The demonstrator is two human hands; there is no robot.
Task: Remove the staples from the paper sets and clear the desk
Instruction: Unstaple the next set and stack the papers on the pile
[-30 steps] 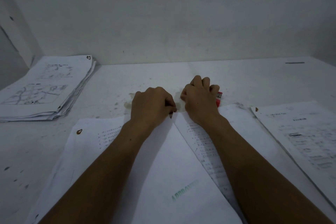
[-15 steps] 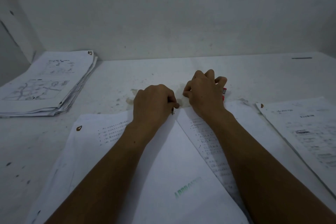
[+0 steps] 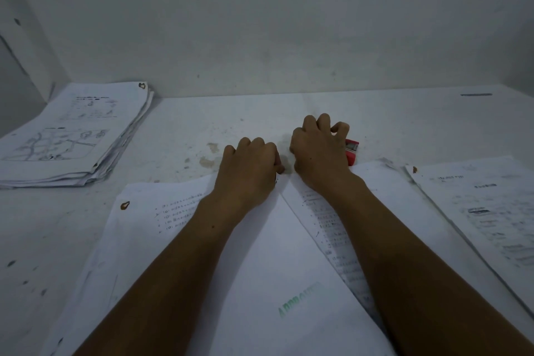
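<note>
A single head-worn wide-angle view looks forward and down, close over the desk [image 3: 375,124], with the wall [image 3: 260,23] filling the frame's upper half.

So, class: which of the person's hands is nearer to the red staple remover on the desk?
The right. The right hand sits directly beside the red staple remover, partly covering it. The left hand lies farther left, beyond the right hand, at the paper set's top corner.
</note>
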